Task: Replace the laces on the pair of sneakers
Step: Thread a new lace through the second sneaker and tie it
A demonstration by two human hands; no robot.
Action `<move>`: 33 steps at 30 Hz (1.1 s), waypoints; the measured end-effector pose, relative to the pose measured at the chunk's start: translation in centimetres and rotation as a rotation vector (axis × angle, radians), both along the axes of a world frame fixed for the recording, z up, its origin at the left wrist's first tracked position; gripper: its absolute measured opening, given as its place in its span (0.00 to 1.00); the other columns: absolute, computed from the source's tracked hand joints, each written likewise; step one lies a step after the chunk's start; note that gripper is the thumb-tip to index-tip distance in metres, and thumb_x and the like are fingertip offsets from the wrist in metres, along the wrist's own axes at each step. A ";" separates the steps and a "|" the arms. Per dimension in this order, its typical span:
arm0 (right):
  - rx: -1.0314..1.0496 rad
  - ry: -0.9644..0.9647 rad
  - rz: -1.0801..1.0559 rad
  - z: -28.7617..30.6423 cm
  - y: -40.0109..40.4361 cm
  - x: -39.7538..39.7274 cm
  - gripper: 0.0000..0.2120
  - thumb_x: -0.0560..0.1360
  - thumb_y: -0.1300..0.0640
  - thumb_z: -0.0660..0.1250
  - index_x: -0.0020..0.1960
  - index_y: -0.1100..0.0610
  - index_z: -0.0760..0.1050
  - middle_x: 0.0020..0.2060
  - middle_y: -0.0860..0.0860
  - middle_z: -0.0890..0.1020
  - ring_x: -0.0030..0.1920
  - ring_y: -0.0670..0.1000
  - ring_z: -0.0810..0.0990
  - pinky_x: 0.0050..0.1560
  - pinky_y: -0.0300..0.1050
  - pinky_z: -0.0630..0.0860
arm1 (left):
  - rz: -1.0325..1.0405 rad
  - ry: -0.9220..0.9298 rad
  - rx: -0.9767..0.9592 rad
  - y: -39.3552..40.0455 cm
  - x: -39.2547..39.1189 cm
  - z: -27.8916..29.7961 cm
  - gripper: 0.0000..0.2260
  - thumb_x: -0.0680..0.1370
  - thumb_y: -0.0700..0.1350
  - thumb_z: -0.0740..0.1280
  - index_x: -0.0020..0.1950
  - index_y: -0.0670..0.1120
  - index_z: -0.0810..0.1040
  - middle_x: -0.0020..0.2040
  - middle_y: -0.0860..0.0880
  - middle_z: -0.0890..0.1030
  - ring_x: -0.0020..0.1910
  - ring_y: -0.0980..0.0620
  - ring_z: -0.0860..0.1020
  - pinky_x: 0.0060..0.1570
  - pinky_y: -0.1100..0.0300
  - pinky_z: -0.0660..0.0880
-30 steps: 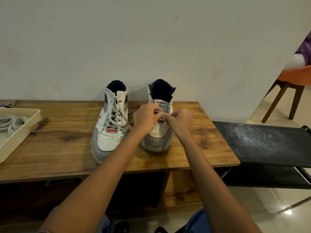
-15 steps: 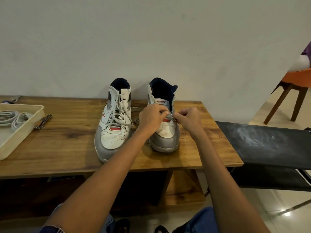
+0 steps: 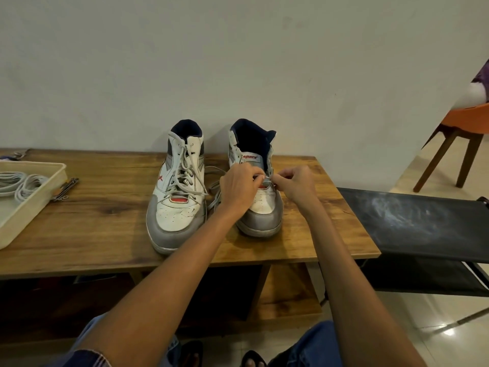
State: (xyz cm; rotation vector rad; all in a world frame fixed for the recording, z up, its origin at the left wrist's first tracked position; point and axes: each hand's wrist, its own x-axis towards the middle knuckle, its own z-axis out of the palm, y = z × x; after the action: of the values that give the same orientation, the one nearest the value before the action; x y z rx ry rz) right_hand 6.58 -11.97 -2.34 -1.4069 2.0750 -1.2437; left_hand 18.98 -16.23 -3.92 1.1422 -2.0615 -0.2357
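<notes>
Laced sneaker (image 3: 177, 193) beside seemingly part-laced sneaker (image 3: 260, 210).

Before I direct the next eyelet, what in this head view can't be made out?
- Lower eyelets of the right sneaker: hidden behind the left hand and right hand.
- Lace between the fingers: too thin to tell its path.
- Tray: cut off by the left edge, so its laces can't be counted.
- Metal tools beside the tray: too small to identify.

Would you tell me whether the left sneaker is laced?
Laced: the left sneaker has grey lace crisscrossing its eyelets up to the collar.
</notes>
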 end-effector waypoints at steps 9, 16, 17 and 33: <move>-0.003 0.002 -0.004 0.0 -0.2 -0.2 0.05 0.71 0.59 0.70 0.38 0.59 0.82 0.34 0.56 0.83 0.40 0.56 0.82 0.43 0.54 0.79 | -0.027 -0.088 -0.045 0.0 0.3 0.2 0.10 0.79 0.47 0.64 0.54 0.48 0.82 0.49 0.48 0.82 0.50 0.52 0.76 0.40 0.61 0.70; -0.004 -0.002 0.001 -0.1 -0.2 -0.2 0.06 0.71 0.59 0.70 0.35 0.56 0.81 0.34 0.57 0.83 0.38 0.56 0.81 0.42 0.55 0.79 | -0.021 -0.054 -0.033 0.1 0.1 0.2 0.10 0.78 0.48 0.65 0.55 0.48 0.82 0.50 0.48 0.82 0.51 0.51 0.76 0.41 0.60 0.71; -0.005 0.005 0.003 -0.1 -0.3 -0.3 0.06 0.71 0.59 0.70 0.36 0.56 0.81 0.34 0.56 0.83 0.39 0.56 0.81 0.42 0.54 0.79 | -0.023 -0.068 -0.039 0.1 0.0 0.2 0.10 0.78 0.48 0.64 0.55 0.48 0.82 0.50 0.48 0.82 0.51 0.50 0.76 0.42 0.60 0.72; 0.101 -0.480 0.127 -0.5 0.1 -1.7 0.03 0.74 0.64 0.68 0.41 0.61 0.77 0.35 0.52 0.78 0.36 0.46 0.76 0.37 0.36 0.75 | -0.014 0.282 0.061 -1.2 0.4 1.8 0.12 0.79 0.47 0.63 0.60 0.46 0.78 0.57 0.46 0.76 0.54 0.51 0.75 0.48 0.67 0.68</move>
State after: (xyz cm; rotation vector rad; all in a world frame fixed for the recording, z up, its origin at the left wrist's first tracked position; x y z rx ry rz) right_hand 4.84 -11.92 -2.86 -1.0485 1.6707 -1.2557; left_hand 19.34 -17.39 -2.12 1.0650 -1.8239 -0.4430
